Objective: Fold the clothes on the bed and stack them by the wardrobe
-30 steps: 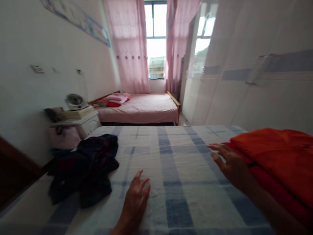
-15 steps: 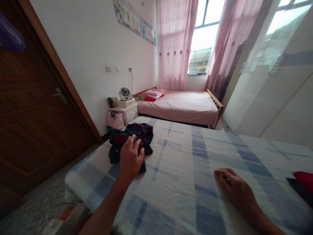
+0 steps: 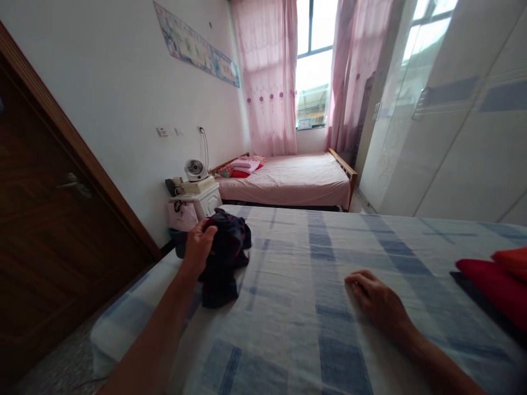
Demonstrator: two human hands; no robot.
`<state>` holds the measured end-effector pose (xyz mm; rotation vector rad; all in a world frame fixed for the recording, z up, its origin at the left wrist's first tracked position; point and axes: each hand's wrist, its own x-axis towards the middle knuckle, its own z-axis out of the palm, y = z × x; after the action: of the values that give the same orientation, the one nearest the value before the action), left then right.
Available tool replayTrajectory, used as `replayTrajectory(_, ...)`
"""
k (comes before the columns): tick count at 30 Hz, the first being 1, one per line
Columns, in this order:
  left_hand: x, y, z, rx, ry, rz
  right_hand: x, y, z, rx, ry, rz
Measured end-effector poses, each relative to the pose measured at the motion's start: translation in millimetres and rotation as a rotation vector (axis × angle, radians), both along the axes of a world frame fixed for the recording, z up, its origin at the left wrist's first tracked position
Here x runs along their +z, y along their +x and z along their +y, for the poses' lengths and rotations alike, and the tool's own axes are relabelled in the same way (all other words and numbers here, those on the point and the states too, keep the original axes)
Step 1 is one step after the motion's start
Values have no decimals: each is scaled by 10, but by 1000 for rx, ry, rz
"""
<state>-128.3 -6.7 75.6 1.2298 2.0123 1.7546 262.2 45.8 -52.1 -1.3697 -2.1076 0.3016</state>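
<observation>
My left hand grips the edge of a dark navy garment with dark red patches, its thumb on top and the fingers hidden behind the cloth. Part of the garment is lifted, and its lower part hangs down to the bed at the left side. Across the bed, my right hand rests on the blue-and-white checked sheet, fingers curled in, with nothing visible in them. To its right lies a pile of folded cloth, with a red piece over a dark one and an orange piece on top.
Beyond the bed's far edge stands a second bed with a pink sheet. A white nightstand carries a small fan. A wooden door is on the left, a white wardrobe on the right.
My left hand has closed on the dark garment and raised part of it from the bed. The view has turned right, bringing more of the red and orange pile into sight.
</observation>
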Motion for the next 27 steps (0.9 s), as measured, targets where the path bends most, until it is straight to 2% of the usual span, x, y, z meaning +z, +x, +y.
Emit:
replayTrajectory(2, 135, 489, -22, -164, 15, 11, -1, -1, 2, 4, -3, 14)
replayTrajectory(4, 193, 1003, -83, -531, 27, 82, 4, 2, -2, 7, -12, 27)
replayTrajectory(5, 183, 1240, -120, -708, 36, 181, 10, 4, -8, 10, -21, 38)
replayTrajectory(7, 76, 1622, -179, -1021, 63, 452, 31, 10, -29, 20, -55, 87)
replayTrajectory(8, -20, 1752, -190, -1114, 82, 595, 46, 13, -44, 18, -73, 122)
replayTrajectory(9, -139, 1838, -183, -1150, 107, 725, 63, 13, -60, 10, -82, 157)
replayTrajectory(10, -273, 1881, -158, -1126, 134, 831, 82, 12, -76, 0, -82, 184)
replayTrajectory(12, -558, 1854, -54, -943, 160, 950, 116, 4, -102, 1, -63, 199)
replayTrajectory(14, -810, 1731, 92, -723, 95, 921, 138, -4, -106, 43, -47, 174)
replayTrajectory(16, -984, 1589, 228, -613, -9, 828, 138, -5, -82, 89, -55, 140)
replayTrajectory(18, -1073, 1489, 319, -598, -64, 772, 115, 5, -36, 109, -73, 122)
replayTrajectory(22, -1108, 1452, 375, -613, -64, 737, 49, 33, 55, 113, -120, 185)
replayTrajectory(27, -1125, 1483, 388, -633, -44, 646, 50, 33, 65, 26, -112, 301)
